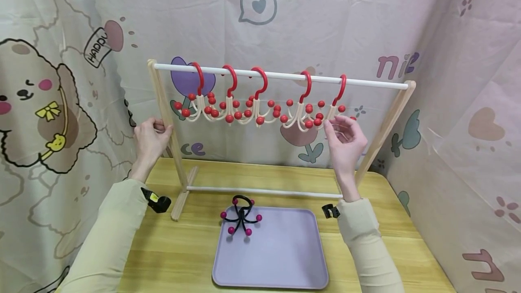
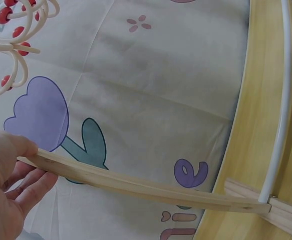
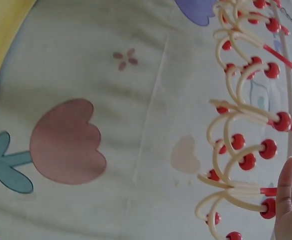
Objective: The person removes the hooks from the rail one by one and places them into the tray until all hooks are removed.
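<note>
Left hand grips the left upright of the wooden rack with a white rail, standing at the worktop's rear edge. Right hand, fingers curled, pinches the rightmost cream multi-armed hanger with red hook and red ball tips, hung at the rail's right end. Black ball-tipped hanger lies in the lilac plastic tray's rear-left corner.

sleeves: 2, long, pale yellow-green | wrists: black camera clips | hands: bare
</note>
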A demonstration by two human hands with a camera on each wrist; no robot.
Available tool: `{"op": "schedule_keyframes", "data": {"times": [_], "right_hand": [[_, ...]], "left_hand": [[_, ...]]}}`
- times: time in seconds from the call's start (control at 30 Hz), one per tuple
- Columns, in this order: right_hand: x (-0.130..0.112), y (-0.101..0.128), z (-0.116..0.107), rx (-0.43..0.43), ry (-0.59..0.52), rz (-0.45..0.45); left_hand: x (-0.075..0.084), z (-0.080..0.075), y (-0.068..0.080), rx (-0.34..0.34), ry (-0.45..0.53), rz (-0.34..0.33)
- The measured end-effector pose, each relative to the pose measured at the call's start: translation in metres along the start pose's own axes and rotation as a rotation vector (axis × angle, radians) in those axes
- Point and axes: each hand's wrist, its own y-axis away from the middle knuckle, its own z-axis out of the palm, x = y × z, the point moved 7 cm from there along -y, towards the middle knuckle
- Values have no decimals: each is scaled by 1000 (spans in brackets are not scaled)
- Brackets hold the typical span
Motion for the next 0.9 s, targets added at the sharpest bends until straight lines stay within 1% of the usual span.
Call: {"op": "schedule_keyframes", "data": {"times": [0.43, 0.6, 0.9], "right_hand": [[-10, -36, 0, -1, 144, -58], [-10, -47, 2, -15, 178, -56], [-7, -65, 8, -65, 297, -43]], "left_hand": [[1, 0, -1, 2, -6, 12], [1, 0, -1, -2, 0, 8], [1, 0, 0, -9, -3, 5]]}}
